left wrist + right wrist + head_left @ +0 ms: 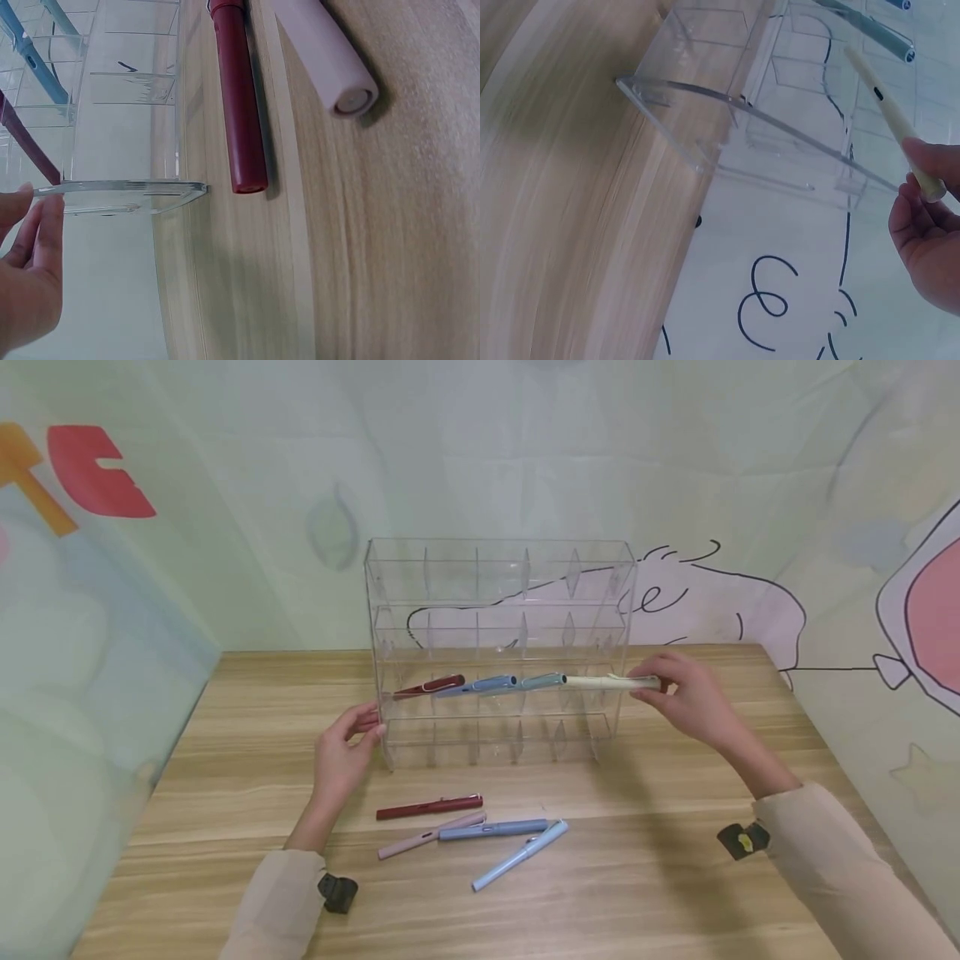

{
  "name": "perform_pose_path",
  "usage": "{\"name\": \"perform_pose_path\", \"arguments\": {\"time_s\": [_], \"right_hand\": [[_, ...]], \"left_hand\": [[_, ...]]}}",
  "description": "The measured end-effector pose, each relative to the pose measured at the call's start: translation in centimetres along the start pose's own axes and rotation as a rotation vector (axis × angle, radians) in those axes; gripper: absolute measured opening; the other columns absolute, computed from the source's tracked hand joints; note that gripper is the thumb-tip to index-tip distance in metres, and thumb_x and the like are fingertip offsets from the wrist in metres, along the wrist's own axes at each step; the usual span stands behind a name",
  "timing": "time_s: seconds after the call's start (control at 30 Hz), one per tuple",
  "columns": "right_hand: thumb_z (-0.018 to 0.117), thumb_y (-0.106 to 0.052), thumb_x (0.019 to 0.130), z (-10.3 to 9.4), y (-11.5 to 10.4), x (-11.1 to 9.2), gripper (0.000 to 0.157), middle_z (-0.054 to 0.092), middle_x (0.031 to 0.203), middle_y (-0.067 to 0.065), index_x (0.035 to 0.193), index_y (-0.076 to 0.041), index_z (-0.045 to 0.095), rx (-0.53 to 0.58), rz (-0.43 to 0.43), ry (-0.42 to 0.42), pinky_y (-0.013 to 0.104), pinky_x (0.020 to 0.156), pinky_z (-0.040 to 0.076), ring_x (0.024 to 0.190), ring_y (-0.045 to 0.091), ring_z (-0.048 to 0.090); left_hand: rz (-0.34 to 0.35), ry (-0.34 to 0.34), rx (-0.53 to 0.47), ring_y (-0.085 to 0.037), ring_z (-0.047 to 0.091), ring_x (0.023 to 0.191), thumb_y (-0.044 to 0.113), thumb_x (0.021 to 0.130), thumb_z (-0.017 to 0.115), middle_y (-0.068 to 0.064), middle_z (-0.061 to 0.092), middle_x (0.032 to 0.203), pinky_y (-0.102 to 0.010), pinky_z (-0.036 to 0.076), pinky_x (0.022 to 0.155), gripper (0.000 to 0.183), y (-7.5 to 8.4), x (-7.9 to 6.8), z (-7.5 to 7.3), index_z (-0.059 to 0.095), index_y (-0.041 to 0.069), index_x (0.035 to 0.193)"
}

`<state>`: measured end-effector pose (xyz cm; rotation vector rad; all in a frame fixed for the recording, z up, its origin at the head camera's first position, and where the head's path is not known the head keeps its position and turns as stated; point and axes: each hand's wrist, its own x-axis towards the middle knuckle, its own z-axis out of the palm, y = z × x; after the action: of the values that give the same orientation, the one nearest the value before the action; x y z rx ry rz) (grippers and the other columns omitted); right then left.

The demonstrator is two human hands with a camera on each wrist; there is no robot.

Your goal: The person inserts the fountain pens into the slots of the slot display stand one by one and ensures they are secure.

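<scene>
A clear acrylic rack (495,628) with several tiers stands on the table. My left hand (341,756) holds the lower part of its left side; in the left wrist view, thumb and fingertips pinch the panel edge. At the rack's right end my right hand (693,702) pinches a cream pen (596,682) near its cap end, the pen lying level across the right part of a shelf. On that same shelf rest a dark red pen (431,686), a blue pen (480,686) and a grey-green pen (536,682), all slanting.
In front of the rack several pens lie on the table (225,810): another dark red pen (427,807), a pink pen (427,837), a blue pen (495,830) and a light blue pen (517,858). A printed cloth backdrop (480,460) hangs close behind the rack.
</scene>
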<state>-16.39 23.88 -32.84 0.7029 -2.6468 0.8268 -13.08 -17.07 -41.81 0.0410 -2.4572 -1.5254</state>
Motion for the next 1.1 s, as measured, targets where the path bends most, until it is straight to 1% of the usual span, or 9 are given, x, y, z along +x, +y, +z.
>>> {"name": "perform_pose_path", "arguments": {"time_s": [0.2, 0.47, 0.7, 1.1], "right_hand": [[0.07, 0.006, 0.075, 1.4, -0.6, 1.2, 0.017, 0.058, 0.087, 0.009, 0.091, 0.001, 0.067, 0.017, 0.017, -0.048, 0.025, 0.056, 0.042, 0.069, 0.017, 0.048], [0.068, 0.009, 0.075, 2.8, -1.1, 2.3, 0.017, 0.058, 0.089, 0.011, 0.091, 0.003, 0.066, 0.051, 0.008, -0.084, 0.027, 0.057, 0.044, 0.07, 0.018, 0.049], [0.067, 0.011, 0.073, 3.4, -1.4, 2.7, 0.018, 0.057, 0.089, 0.011, 0.09, 0.004, 0.066, 0.076, 0.013, -0.088, 0.027, 0.059, 0.046, 0.071, 0.019, 0.049], [0.067, 0.011, 0.074, 4.0, -1.3, 2.8, 0.018, 0.056, 0.091, 0.011, 0.089, 0.002, 0.066, 0.072, 0.021, -0.087, 0.028, 0.059, 0.045, 0.072, 0.019, 0.048]], "left_hand": [[-0.025, -0.008, 0.0, -0.028, 0.059, 0.097, -0.002, 0.085, 0.06, -0.019, 0.062, 0.107, -0.035, 0.051, 0.084, 0.031, 0.1, 0.0, 0.0, 0.056, -0.002, 0.116], [-0.012, -0.008, -0.004, -0.027, 0.059, 0.096, -0.002, 0.085, 0.06, -0.019, 0.062, 0.106, -0.035, 0.051, 0.083, 0.031, -0.1, 0.0, 0.0, 0.056, -0.002, 0.116], [-0.022, -0.013, -0.003, -0.025, 0.059, 0.096, -0.001, 0.086, 0.06, -0.018, 0.062, 0.106, -0.035, 0.051, 0.083, 0.031, -0.1, 0.1, 0.0, 0.056, -0.001, 0.117], [-0.027, -0.017, -0.015, -0.025, 0.059, 0.096, -0.001, 0.086, 0.06, -0.018, 0.062, 0.106, -0.033, 0.051, 0.083, 0.031, 0.0, 0.0, -0.1, 0.056, -0.002, 0.117]]}}
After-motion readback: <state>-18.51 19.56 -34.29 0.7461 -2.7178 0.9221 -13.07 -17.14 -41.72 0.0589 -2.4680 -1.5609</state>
